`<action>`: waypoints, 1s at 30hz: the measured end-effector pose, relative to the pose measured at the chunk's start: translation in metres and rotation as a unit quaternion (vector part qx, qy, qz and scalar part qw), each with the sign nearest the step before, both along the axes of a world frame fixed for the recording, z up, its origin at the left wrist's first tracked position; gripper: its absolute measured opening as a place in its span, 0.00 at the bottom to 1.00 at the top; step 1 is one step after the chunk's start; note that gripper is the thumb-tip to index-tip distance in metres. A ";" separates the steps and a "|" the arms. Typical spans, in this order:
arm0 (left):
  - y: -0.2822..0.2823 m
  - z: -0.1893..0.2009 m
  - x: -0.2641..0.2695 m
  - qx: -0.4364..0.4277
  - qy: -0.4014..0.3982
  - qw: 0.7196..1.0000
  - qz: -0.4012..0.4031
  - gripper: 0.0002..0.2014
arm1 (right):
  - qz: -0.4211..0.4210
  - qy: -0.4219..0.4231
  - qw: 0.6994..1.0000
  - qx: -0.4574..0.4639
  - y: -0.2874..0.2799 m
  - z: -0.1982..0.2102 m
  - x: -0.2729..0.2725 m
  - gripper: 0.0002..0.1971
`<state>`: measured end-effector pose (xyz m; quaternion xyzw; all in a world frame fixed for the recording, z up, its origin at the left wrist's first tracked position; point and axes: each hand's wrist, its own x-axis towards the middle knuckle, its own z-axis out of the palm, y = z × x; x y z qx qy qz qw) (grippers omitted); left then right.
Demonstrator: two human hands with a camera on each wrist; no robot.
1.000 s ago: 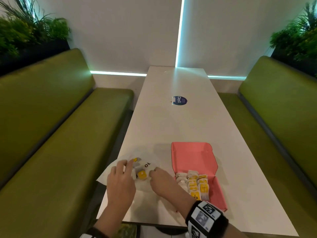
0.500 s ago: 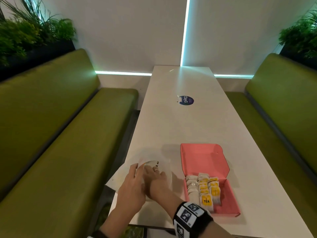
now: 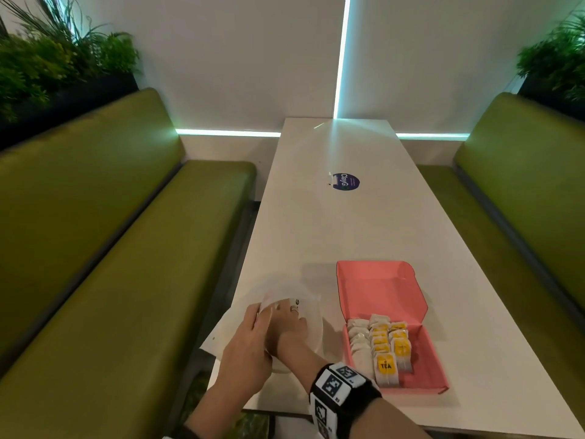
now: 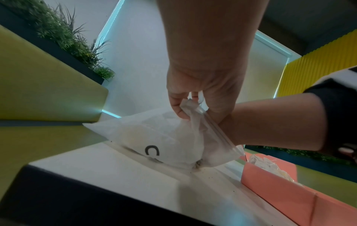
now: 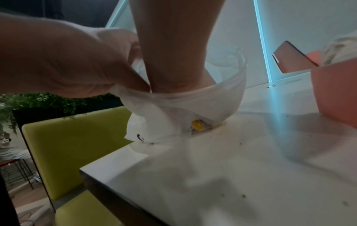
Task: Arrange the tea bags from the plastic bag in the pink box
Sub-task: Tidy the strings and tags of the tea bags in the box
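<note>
A translucent white plastic bag [image 3: 308, 315] lies near the table's front left corner. My left hand [image 3: 257, 316] pinches the bag's rim [image 4: 190, 107] and holds the mouth up. My right hand [image 3: 286, 318] is inside the bag up to the wrist, showing dimly through the film; its fingers are hidden. A yellow-tagged tea bag [image 5: 197, 126] shows through the bag's bottom. To the right stands the open pink box [image 3: 380, 286] with rows of tea bags [image 3: 380, 346] in its near half.
The long white table [image 3: 332, 229] runs away from me, with a round blue sticker [image 3: 346, 181] mid-way. Green benches [image 3: 110, 248] flank both sides. Dark crumbs [image 5: 243, 195] dot the tabletop near the bag. The bag overhangs the left edge.
My right hand has gone from the bag's mouth to deep inside it. My left hand now lifts the rim, and the loose tea bags are no longer seen from above.
</note>
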<state>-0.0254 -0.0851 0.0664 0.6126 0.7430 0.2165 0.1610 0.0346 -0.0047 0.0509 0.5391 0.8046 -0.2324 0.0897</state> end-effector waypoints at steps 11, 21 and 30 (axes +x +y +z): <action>0.005 -0.013 0.004 0.040 -0.013 0.999 0.004 0.38 | -0.059 0.314 0.943 0.092 -0.007 0.037 0.057 0.09; 0.008 -0.022 0.029 0.019 0.044 0.999 -0.015 0.25 | -0.221 0.560 0.782 -0.160 0.002 0.068 0.132 0.14; 0.017 0.038 0.079 0.177 -0.305 0.936 -0.005 0.17 | -0.220 0.500 0.836 0.049 -0.010 0.084 0.165 0.15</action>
